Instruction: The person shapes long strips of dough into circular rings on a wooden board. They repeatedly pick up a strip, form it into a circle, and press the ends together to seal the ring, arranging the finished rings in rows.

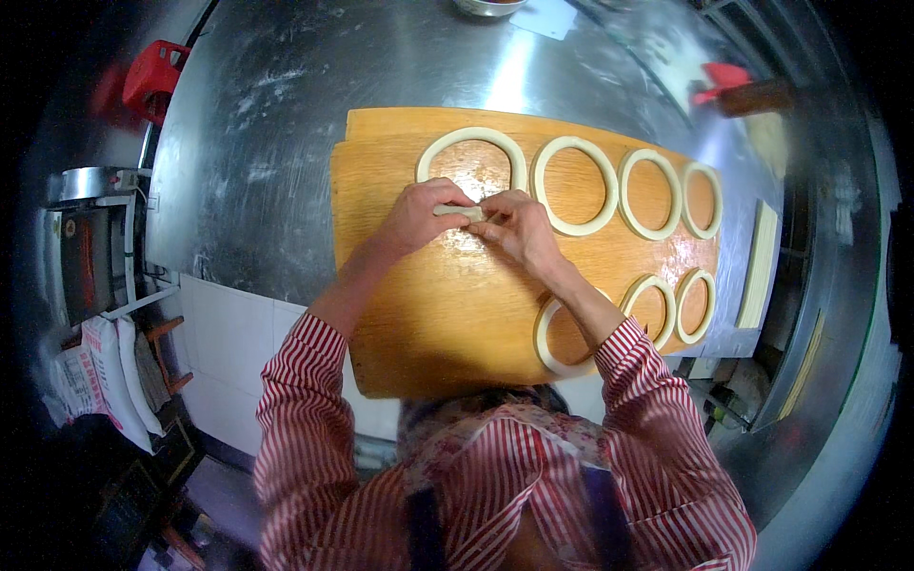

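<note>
Both my hands are at the near side of a pale dough ring (473, 134), which lies at the upper left of a wooden board (433, 309). My left hand (421, 211) pinches one end of the dough between thumb and fingers. Close against it, my right hand (519, 226) grips the dough from the other side, its fingertips at the join. A short stretch of dough shows between the two hands; the fingers cover part of the ring's near edge. To the right, more finished-looking dough rings (536, 190) lie in two rows, and my right forearm hides part of the near row.
The board rests on a steel table (286, 124) dusted with flour. A bowl (489, 7) sits at the far edge, and a red container (155, 81) stands far left. Beyond the board's right end lies a long pale strip (759, 266). White sacks (119, 381) lean at lower left.
</note>
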A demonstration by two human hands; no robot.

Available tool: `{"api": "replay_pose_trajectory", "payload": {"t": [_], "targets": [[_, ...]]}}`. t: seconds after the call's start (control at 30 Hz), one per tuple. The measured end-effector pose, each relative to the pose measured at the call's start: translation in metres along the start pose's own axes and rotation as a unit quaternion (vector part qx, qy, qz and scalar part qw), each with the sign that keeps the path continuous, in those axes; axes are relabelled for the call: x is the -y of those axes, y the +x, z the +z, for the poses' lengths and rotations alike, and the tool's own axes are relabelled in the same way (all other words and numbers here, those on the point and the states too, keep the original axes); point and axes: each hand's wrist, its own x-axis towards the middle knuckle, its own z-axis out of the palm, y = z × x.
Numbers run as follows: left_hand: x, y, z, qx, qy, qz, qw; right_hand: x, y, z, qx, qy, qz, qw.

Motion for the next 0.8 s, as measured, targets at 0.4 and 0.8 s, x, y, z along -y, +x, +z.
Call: {"api": "replay_pose_trajectory", "payload": {"t": [0.4, 0.8], "targets": [[0.008, 0.0, 0.007, 0.024, 0.01, -0.016, 1.0, -0.001, -0.004, 0.012, -0.016, -0.074, 0.005, 0.997], [-0.01, -0.001, 0.045, 0.005, 0.229, 0.023, 0.973, -0.02, 0.001, -0.021, 0.033, 0.014, -0.049, 0.998]]}}
